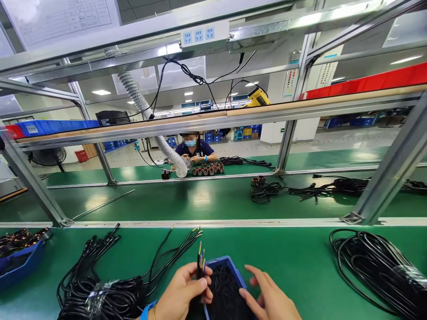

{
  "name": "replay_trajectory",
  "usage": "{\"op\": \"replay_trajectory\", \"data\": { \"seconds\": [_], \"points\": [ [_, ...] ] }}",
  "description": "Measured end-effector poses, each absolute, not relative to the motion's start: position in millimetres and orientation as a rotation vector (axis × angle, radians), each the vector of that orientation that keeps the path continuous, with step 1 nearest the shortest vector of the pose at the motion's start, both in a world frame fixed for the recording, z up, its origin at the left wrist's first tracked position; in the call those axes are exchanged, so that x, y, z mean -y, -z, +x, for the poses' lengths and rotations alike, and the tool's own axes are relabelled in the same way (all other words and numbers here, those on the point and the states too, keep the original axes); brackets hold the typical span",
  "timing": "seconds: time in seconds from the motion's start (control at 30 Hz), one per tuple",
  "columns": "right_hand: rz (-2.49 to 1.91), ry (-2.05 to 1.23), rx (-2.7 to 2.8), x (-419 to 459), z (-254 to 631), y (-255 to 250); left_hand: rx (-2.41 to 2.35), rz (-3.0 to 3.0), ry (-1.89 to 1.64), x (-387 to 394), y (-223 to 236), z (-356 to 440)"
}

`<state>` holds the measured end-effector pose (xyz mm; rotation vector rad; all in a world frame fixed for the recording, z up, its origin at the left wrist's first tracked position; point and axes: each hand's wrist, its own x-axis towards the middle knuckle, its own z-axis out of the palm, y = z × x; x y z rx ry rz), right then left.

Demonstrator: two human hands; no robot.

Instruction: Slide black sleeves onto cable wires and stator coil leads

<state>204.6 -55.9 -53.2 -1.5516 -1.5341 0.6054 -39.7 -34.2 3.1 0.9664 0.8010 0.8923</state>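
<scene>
My left hand is closed around a few black cables whose stripped, coloured wire ends point upward. Just right of it, a blue bin holds many small black pieces, too small to make out. At that bin's right edge hovers my right hand, its fingers apart and nothing in them. On the left lies a taped bundle of black cables; several of its ends with coloured wires stretch toward my left hand.
Another coil of black cable lies at the right. A blue tray with copper-wound parts sits far left. Metal posts and a shelf stand ahead. Across the bench a person in a mask works beside a flexible duct.
</scene>
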Motion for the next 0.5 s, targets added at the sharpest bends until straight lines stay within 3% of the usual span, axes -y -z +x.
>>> {"op": "replay_trajectory", "data": {
  "seconds": [0.2,0.37,0.5],
  "points": [
    [-1.762,-0.329,1.724,27.3,209.0,66.3,-0.853,0.950,-0.962,31.0,-9.5,-36.1],
    [-1.735,0.096,1.949,28.9,203.3,35.2,-0.927,0.988,-0.976,25.1,-13.3,-27.7],
    [-1.579,-0.020,2.294,10.3,167.7,8.2,-0.937,1.021,-0.954,15.5,-18.1,-15.6]
  ]
}}
